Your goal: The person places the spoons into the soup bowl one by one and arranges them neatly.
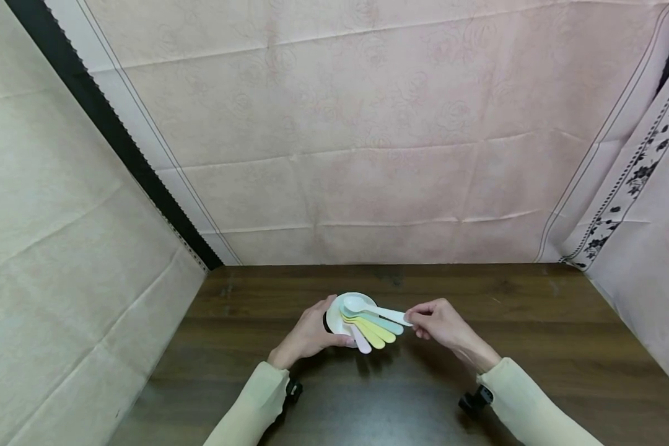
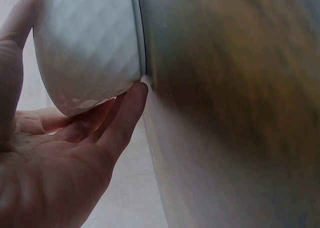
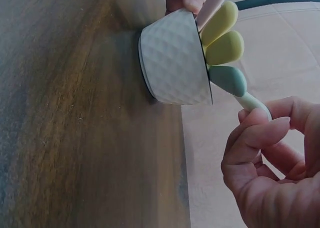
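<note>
In the head view, a white bowl [image 1: 334,310] was seen standing on the dark wooden desk [image 1: 535,347], near the middle of its far edge. The left hand [image 1: 309,337] was cupped round the bowl's left side, fingers curled against its wall. Five plastic spoons were fanned across the rim: a white spoon [image 1: 376,311] on top, then a teal spoon [image 1: 381,322], two yellow spoons [image 1: 375,334] and a pink spoon [image 1: 361,341]. The handle end of the white spoon was pinched by the right hand [image 1: 443,325].

In the left wrist view, the bowl's quilted wall [image 2: 87,48] was held by the left hand [image 2: 60,158], fingertips touching it just beside the desk [image 2: 235,108].

In the right wrist view, the bowl [image 3: 175,61] was shown resting on the desk [image 3: 75,138], the spoon handles jutting over its rim. The white spoon [image 3: 252,102] was pinched between thumb and forefinger of the right hand [image 3: 272,163].
</note>
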{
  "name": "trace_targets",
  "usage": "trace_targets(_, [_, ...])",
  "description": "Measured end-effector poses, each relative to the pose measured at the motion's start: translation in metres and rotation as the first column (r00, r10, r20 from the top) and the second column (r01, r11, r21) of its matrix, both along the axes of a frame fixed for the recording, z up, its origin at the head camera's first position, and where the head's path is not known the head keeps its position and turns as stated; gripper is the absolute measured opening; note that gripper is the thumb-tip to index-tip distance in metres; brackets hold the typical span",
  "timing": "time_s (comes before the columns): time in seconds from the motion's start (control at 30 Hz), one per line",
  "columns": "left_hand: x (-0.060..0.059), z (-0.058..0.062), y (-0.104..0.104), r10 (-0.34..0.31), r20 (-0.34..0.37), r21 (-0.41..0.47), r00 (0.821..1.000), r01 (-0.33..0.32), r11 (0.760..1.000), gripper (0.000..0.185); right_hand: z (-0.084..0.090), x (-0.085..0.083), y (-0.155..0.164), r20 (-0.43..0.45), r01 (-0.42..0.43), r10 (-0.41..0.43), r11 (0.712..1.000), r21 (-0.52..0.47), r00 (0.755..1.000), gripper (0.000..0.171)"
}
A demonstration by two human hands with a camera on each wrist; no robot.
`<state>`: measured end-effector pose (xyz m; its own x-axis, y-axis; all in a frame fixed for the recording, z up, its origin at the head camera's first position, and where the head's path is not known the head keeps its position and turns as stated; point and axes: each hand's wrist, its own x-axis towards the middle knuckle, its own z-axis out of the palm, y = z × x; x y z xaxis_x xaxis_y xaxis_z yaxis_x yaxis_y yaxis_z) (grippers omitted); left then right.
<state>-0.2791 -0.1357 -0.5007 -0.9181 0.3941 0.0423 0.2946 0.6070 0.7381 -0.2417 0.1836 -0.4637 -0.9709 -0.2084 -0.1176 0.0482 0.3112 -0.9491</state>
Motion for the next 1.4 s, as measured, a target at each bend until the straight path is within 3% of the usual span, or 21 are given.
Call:
trace_targets(0.2, [0.0,0.0,0.0,-0.004,-0.002,0.004,1.0,0.004,1.0,0.113,-0.002,-0.005,-0.004,0.028,-0.027,0.027,1.0,0.009,0.999,0.025])
trace_targets(0.67, [0.0,0.0,-0.001,-0.003,-0.003,0.013,1.0,0.003,1.0,0.113,-0.004,-0.01,-0.01,0.058,-0.001,-0.001,0.999,0.033,0.998,0.023])
trace_targets(1.13, [0.0,-0.004,-0.002,-0.022,-0.018,0.013,1.0,0.022,1.0,0.108,-0.009,-0.005,-0.012,0.094,-0.028,0.026,1.0,0.015,0.995,0.03])
trace_targets(1.4, [-0.004,-0.001,-0.003,-0.047,-0.05,-0.022,0.998,0.046,0.999,0.103,-0.009,0.0,-0.01,0.094,0.065,-0.068,0.998,0.026,0.993,0.04])
